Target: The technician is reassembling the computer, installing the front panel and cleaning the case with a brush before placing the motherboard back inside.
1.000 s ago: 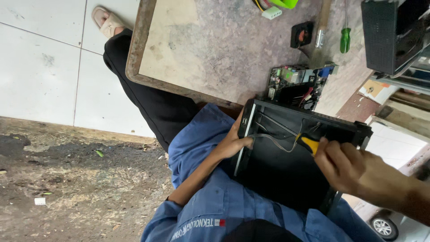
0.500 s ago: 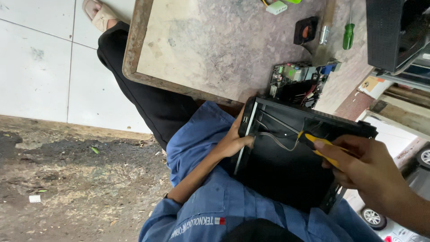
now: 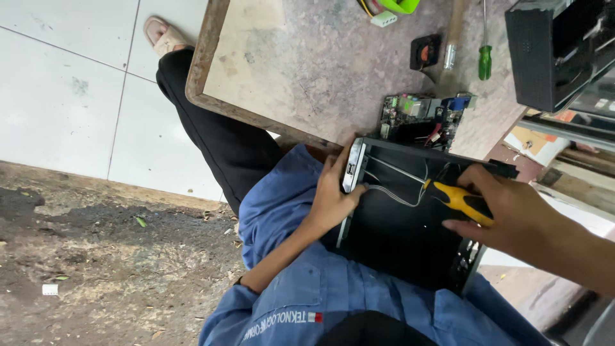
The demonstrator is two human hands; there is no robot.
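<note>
An open black computer case (image 3: pixel 397 237) rests on my lap against the table's edge. My left hand (image 3: pixel 333 198) grips the case's front edge, fingers curled over the silver panel. My right hand (image 3: pixel 512 211) is shut on a yellow-and-black handled screwdriver (image 3: pixel 458 200), its tip pointing into the case near thin grey wires (image 3: pixel 397 192). I wear a blue work shirt.
A worn table (image 3: pixel 307 70) carries a green circuit board (image 3: pixel 419 118), a green-handled screwdriver (image 3: pixel 485 61), a small black fan (image 3: pixel 425 51) and a black box (image 3: pixel 557 51) at the far right. White floor tiles and dirty ground lie to the left.
The view has shifted slightly. My right hand with the screwdriver has moved a little deeper over the case; my left hand stays on the front edge.
</note>
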